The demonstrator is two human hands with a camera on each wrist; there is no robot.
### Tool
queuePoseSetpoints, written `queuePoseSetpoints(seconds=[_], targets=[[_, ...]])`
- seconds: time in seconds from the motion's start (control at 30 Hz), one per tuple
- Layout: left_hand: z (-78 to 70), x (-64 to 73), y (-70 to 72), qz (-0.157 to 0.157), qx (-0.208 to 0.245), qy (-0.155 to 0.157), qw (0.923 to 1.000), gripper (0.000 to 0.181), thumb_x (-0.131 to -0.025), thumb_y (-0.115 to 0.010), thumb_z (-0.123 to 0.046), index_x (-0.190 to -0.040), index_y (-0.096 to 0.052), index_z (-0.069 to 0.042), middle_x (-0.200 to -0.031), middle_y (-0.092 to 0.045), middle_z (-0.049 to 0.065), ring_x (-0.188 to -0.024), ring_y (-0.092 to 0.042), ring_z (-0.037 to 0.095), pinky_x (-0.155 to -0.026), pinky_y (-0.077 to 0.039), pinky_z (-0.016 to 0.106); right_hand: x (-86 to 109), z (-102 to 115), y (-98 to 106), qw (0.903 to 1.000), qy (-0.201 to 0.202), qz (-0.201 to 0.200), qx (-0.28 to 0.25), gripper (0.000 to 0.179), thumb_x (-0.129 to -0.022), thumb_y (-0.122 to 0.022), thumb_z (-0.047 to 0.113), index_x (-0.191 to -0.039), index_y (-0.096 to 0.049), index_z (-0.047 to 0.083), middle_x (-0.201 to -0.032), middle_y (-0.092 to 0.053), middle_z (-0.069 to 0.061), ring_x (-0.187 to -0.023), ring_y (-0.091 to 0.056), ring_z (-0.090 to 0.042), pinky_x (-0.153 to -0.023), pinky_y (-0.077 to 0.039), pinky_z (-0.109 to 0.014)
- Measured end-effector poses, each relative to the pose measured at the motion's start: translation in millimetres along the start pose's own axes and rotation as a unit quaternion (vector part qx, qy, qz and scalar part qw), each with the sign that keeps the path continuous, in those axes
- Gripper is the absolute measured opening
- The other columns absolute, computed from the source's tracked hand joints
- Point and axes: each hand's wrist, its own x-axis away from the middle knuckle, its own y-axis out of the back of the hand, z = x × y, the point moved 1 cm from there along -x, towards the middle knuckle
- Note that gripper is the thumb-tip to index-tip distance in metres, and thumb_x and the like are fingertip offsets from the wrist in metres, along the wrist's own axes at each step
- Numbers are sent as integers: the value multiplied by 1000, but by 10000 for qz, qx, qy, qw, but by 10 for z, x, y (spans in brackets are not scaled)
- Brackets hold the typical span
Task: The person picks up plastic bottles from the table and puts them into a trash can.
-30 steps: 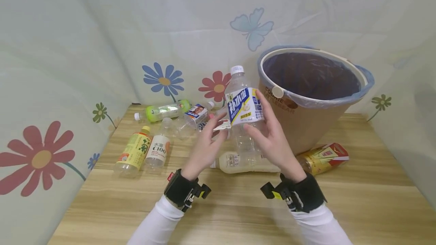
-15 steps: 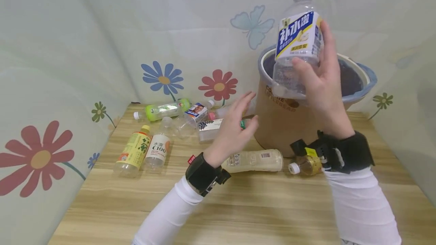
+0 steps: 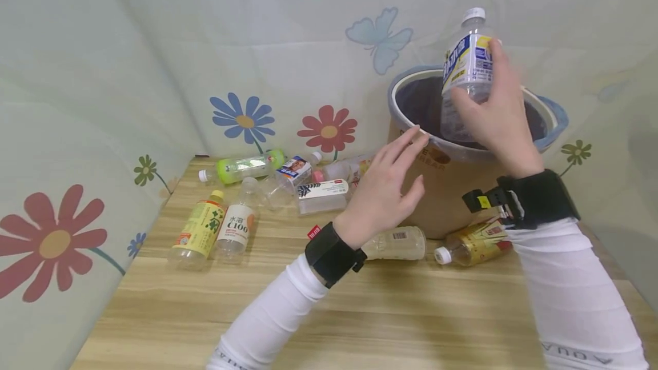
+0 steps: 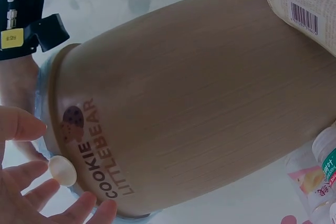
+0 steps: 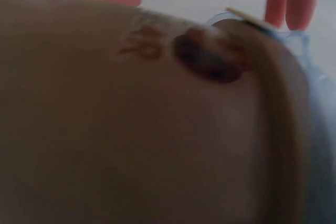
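Note:
My right hand [image 3: 501, 116] grips a clear plastic drink bottle [image 3: 468, 64] with a white cap and a blue, white and yellow label. The bottle is upright, its base level with the mouth of a brown bin [image 3: 442, 187] lined with a blue plastic bag [image 3: 559, 120]. Near the bin's front left rim is my left hand [image 3: 382, 187], fingers spread and holding nothing. In the left wrist view, its fingers [image 4: 39, 192] are by the bin's round pale button [image 4: 62, 170]; whether they touch it I cannot tell. The right wrist view is mostly filled by the bin wall [image 5: 131, 145].
On the wooden table, a pale bottle [image 3: 398, 244] and a red-and-yellow-labelled bottle [image 3: 475, 242] lie before the bin. Farther left are a yellow-labelled bottle [image 3: 200, 227], a C100 bottle [image 3: 237, 224], a green-labelled bottle [image 3: 247, 169] and a clear bottle with white label [image 3: 324, 193].
My right hand has carried the bottle up from the table to the right, then slightly down into the bin's mouth. The left hand has come away from the bottle and moved right toward the bin.

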Motion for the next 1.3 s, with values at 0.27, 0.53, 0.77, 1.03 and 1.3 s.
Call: queuePoseSetpoints(seconds=[0.27,0.53,0.77,1.03,1.3], targets=[[13,4,-24,21,-140,-12,9999,60,-92,-53,-22,-147,-33,-13,-155,-23,-1,-135,-32,16,-113,-24,27,-9,-116,-65,9855,-628,915,1281,83,-89,-47,39,-154,2,21,-141,-24,-34,-107,-41,-55,-81,-38,-68],[18,11,-28,42,-196,7,9998,60,-92,-53,-21,-148,-32,-13,-156,-22,0,-134,-34,16,-112,-26,27,1,-119,-105,9748,-842,1160,1712,85,-88,-48,40,-153,1,15,-131,-30,-38,-101,-41,-58,-77,-36,-69],[24,13,-23,47,-178,16,9998,61,-92,-53,-21,-148,-31,-13,-156,-22,-1,-134,-34,16,-112,-26,27,28,-123,-105,9757,-717,1023,1798,77,-92,-42,44,-152,-12,7,-140,-25,-38,-115,-34,-60,-83,-32,-74],[25,23,6,-5,-103,-28,9999,61,-92,-53,-21,-148,-31,-14,-156,-23,0,-135,-33,16,-112,-26,28,75,-80,-124,9871,-182,342,1556,59,-92,-45,38,-141,-42,4,-134,-45,-28,-112,-44,-52,-83,-35,-71],[36,106,91,-160,-29,-125,9998,62,-91,-53,-21,-149,-31,-16,-155,-26,-1,-135,-32,16,-111,-29,31,209,45,-144,9859,1048,-1120,663,33,-89,-52,21,-114,-65,3,-110,-66,-17,-89,-64,-36,-77,-48,-55]])
